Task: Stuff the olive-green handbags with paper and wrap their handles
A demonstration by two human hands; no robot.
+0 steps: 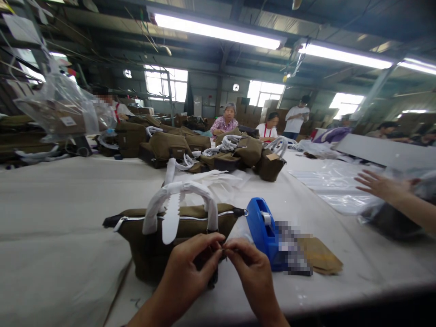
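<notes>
An olive bag [153, 236] with paper-wrapped white handles [180, 200] and a silver zip stands on the table right before me. My left hand [190, 268] and my right hand [248, 268] meet in front of it, fingertips pinched together on a small dark part I cannot make out, close to the bag's front. A blue tape dispenser [260, 229] sits just right of the bag, beside my right hand.
A pile of olive bags [204, 150] lies mid-table. Clear plastic sheets [334, 184] spread at right, where another person's hand [378, 184] reaches in. A brown paper piece [322, 256] lies by the dispenser. Several people sit and stand at the far end of the cloth-covered table [61, 218].
</notes>
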